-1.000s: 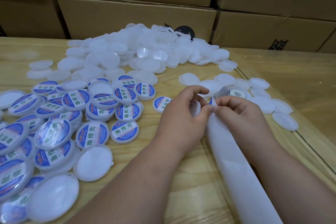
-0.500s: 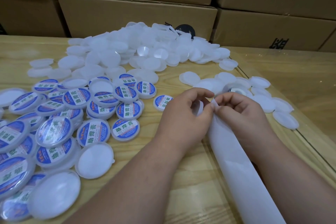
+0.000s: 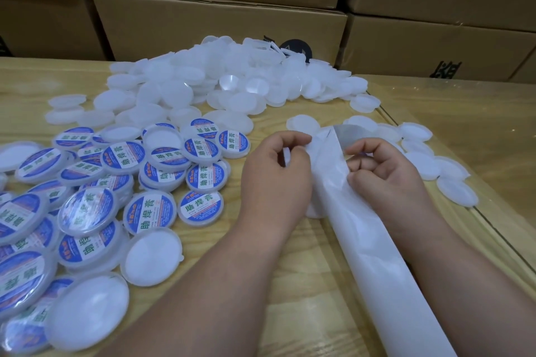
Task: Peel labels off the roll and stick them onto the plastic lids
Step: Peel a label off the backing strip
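Left hand (image 3: pixel 275 174) and right hand (image 3: pixel 385 171), fingers curled, pinch the far end of the white backing strip (image 3: pixel 377 264), which runs toward the near right across the wooden table (image 3: pixel 304 298). Labelled lids (image 3: pixel 150 211) lie to the left; a pile of blank lids (image 3: pixel 232 81) lies farther off, before cardboard boxes (image 3: pixel 220 23).

Frosted white plastic lids (image 3: pixel 232 81), glossy blue paper labels (image 3: pixel 150 213), a pale grained wooden desk (image 3: pixel 304 284), matt brown cardboard boxes (image 3: pixel 217 20).
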`<state>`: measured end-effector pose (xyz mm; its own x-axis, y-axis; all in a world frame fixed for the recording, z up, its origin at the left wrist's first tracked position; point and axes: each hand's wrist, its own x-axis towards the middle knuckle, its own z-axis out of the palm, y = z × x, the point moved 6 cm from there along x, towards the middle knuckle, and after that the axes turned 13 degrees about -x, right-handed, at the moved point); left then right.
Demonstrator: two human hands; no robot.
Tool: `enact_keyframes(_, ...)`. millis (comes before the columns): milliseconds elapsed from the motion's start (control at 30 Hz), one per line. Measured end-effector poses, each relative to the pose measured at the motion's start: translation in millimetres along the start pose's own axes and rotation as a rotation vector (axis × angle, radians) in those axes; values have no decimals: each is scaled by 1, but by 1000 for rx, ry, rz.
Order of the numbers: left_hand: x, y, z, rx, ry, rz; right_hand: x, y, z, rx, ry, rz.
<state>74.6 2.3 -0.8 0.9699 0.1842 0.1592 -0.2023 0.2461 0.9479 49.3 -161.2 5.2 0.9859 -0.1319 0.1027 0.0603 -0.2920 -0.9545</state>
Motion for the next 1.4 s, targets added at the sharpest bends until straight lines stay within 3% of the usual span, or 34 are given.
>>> enact_keyframes(133,2,3,-8,-57,112,-32,1,1,-1,26,4,13)
enact_keyframes(233,1,4,-7,-68,96,-47,0,1,-1,2,49,-28)
enact_keyframes(400,-3,4,0,-57,-3,-71,-7,-18,-3,-231,255,-305)
enact_keyframes(600,-5,5,5,-53,-52,-83,-19,-39,0,-457,342,-585)
enact_keyframes(900,-5,2,6,-167,-77,-110,-17,-35,-1,-401,344,-505)
enact_keyframes(1067,-6,9,8,-287,-140,-82,-11,-26,-3,-190,332,-408)
enact_keyframes(1233,-3,10,3,-482,-41,-127,-2,-10,-8,86,300,-210)
enact_keyframes(1400,-2,1,3,-418,5,-141,4,-1,-6,248,228,-61)
